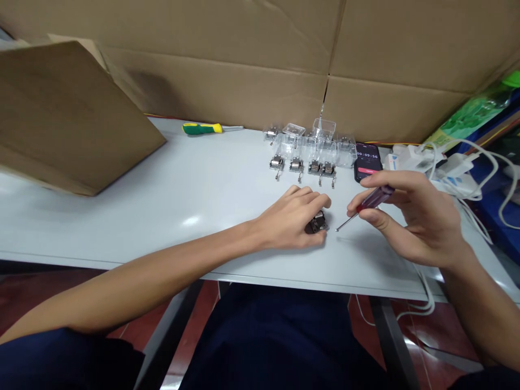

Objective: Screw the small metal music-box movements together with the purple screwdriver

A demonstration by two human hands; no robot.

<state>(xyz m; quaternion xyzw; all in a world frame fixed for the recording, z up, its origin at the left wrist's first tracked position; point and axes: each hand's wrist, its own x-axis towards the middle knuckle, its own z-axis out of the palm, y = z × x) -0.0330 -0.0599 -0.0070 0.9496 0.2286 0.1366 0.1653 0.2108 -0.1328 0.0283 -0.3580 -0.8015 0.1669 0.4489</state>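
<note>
My left hand (294, 216) rests on the table with its fingers curled round a small hand-crank music box movement (318, 222), dark-based with a shiny metal cylinder. In my right hand (418, 216) is a screwdriver (376, 199) with a translucent purple and red handle, held between thumb and fingers. Its thin shaft slants down to the left, and the tip, with a tiny bright bit on it, is close to the movement but apart from it. Whether that bit is a screw is too small to tell. Several similar movements with cranks (296, 165) stand in a row farther back.
Clear plastic boxes (306, 145) stand behind the row, beside a phone (368, 160) showing a timer. A green and yellow screwdriver (202, 129) lies at the back. White cables and plugs (455, 168) crowd the right. A cardboard box (77, 119) stands left; cardboard walls the back.
</note>
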